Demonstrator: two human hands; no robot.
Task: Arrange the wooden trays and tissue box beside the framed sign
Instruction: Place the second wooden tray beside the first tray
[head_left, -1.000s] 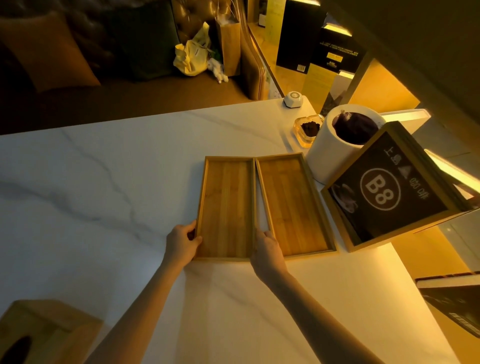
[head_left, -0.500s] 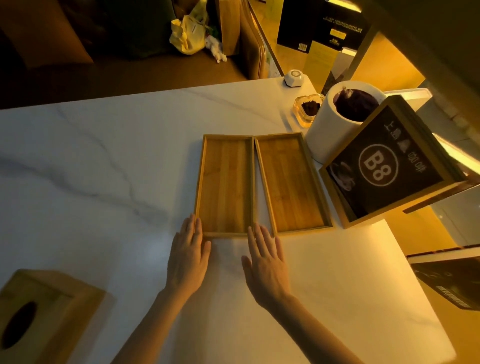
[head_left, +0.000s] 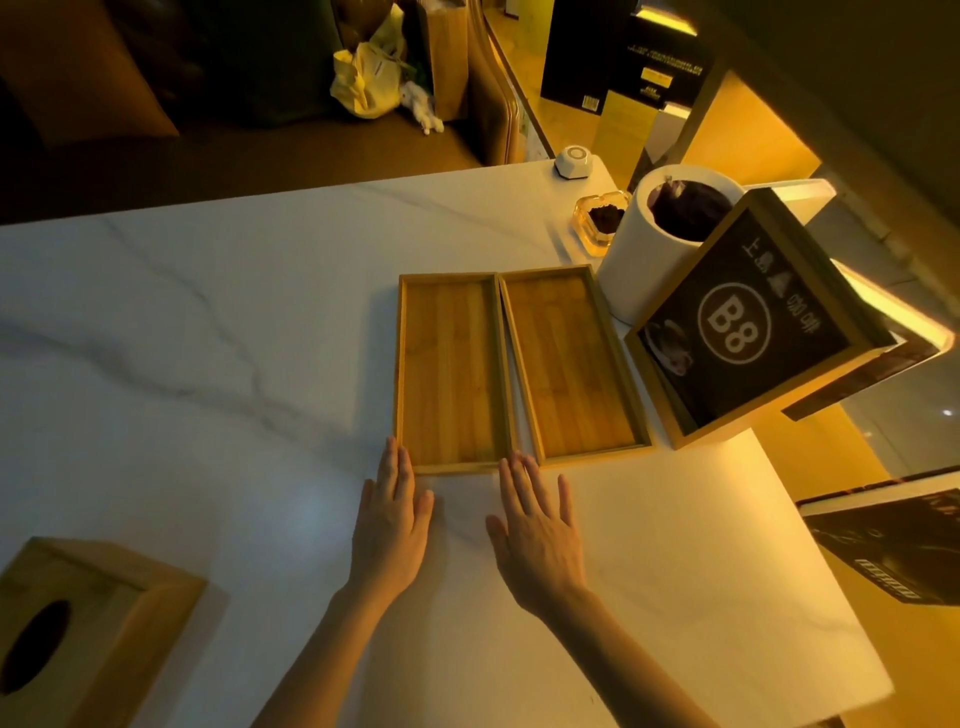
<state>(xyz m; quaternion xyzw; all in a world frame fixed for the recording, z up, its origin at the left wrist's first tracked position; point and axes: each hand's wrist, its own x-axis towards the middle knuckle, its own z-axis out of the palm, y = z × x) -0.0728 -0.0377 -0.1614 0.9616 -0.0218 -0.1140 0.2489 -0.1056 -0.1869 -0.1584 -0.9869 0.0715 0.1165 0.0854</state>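
Two shallow bamboo trays lay side by side on the white marble table (head_left: 218, 322), long edges almost touching at the far end and a thin wedge of gap opening toward the person. The left tray (head_left: 448, 374) sat square to the table; the right tray (head_left: 570, 364) was angled slightly, its far corner close to the framed sign (head_left: 748, 325), a dark panel marked "B8" in a wooden frame that stood tilted just to the right of it. Behind the sign stood a white cylindrical bin (head_left: 644, 249) with a dark liner, and beside that a glass ashtray (head_left: 602, 221) and a small white call button (head_left: 573, 162) near the table's far edge.

Both hands lay flat, palms down and fingers spread, holding nothing. The left hand (head_left: 390, 525) rested with its fingertips at the near left corner of the left tray. The right hand (head_left: 537, 535) reached to the near end of the gap between the trays.

The wooden tissue box (head_left: 78, 629), with its oval slot facing up, stood well apart from all this at the near left corner of the table.
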